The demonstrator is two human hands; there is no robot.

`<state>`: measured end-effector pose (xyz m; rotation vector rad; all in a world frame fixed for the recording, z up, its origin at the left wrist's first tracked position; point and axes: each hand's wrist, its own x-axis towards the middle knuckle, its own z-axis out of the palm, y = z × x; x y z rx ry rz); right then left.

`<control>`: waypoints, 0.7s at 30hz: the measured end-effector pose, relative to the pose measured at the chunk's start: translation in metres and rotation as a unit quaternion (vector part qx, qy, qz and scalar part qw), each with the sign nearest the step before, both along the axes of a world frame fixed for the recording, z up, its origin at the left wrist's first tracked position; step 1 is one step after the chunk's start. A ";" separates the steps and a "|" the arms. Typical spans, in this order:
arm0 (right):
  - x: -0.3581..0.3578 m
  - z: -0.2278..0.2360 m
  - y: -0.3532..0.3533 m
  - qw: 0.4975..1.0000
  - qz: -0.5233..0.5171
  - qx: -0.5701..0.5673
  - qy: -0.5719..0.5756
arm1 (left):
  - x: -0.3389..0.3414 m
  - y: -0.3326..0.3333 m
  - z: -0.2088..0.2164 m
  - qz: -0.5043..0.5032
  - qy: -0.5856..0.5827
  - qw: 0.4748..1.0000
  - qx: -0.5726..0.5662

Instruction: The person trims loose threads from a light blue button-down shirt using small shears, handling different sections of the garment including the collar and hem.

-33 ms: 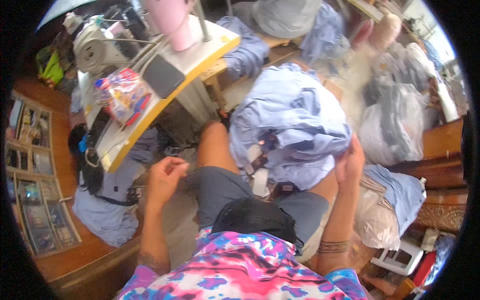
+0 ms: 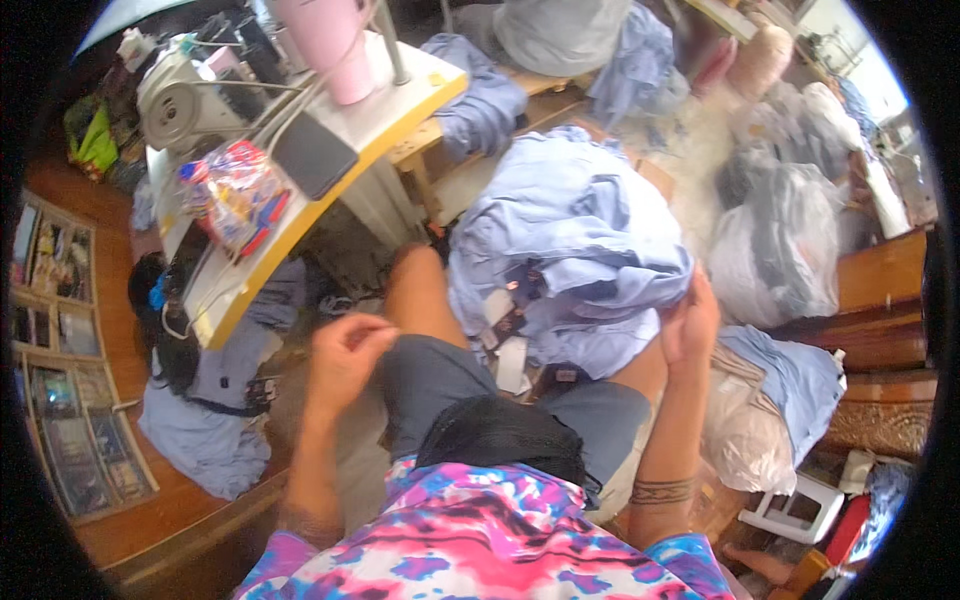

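A large heap of light blue cloth (image 2: pixel 585 220) lies in front of me, between and beyond my knees. At its right edge my right hand (image 2: pixel 690 325) grips the cloth, its fingertips partly hidden by the folds. White and dark tags (image 2: pixel 512 362) show at the heap's near side. My left hand (image 2: pixel 352 355) hovers beside my left thigh, away from the cloth. Its fingers are curled and pinched together; whatever they may hold is too small to make out.
A white, yellow-edged table (image 2: pixel 235 290) at left carries a sewing machine (image 2: pixel 170 112), a pink tumbler (image 2: pixel 335 60), a dark phone (image 2: pixel 315 160) and a colourful plastic packet (image 2: pixel 240 200). At right are stuffed plastic bags (image 2: pixel 785 240), folded cloth (image 2: pixel 795 375) and a white stool (image 2: pixel 795 515).
My left hand has moved a little right, closer to my thigh, and its fingers have turned inward. My right hand stays at the cloth's edge. The whole view has shifted slightly.
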<state>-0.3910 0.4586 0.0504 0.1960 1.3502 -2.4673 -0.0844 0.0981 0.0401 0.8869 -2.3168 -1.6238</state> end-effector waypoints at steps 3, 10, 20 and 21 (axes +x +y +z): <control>0.000 -0.001 -0.004 0.999 0.018 -0.019 0.026 | -0.085 0.079 -0.005 -0.084 0.168 0.973 -0.132; 0.018 0.030 0.006 0.997 -0.017 0.038 0.066 | -0.203 0.097 0.016 -0.213 0.223 0.929 -0.204; 0.007 0.084 0.007 0.939 -0.073 0.186 0.280 | -0.163 0.035 0.142 -0.166 0.300 0.908 -0.240; 0.001 0.092 0.004 0.923 -0.062 0.212 0.316 | -0.157 0.034 0.150 -0.168 0.293 0.914 -0.226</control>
